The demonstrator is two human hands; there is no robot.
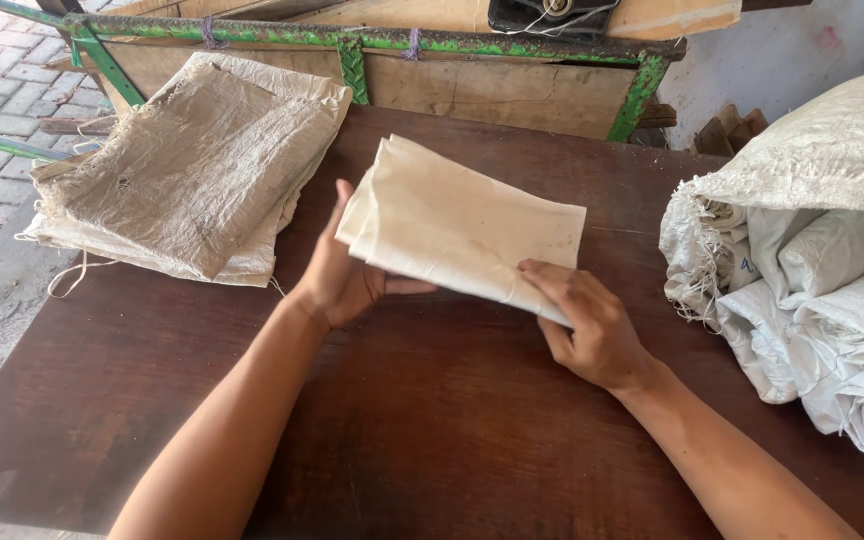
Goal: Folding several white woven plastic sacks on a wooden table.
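Hands: the left hand cups the folded sack from below at its left end, thumb on the near edge, fingers hidden beneath; the right hand pinches the near right corner, fingers curled over the top. Both are closed on it, seemingly to keep the folds from springing apart.
Table: the dark brown table fills most of the view; its near and right edges are cut off.
Bundle: at the right, a bundle of rolled white sacks lies stacked, frayed ends facing the hands, within reach; it runs out of frame, so its size is unclear.
Pile: at the far left, a pile of flattened, grubby sacks lies squared up, loose threads hanging over the table edge.
Sack: the cream folded sack is held just above the table's middle, between pile and bundle; how many layers it has cannot be told.
Frame: a green-painted frame with boards stands behind the table; the dark object on top is cut off.
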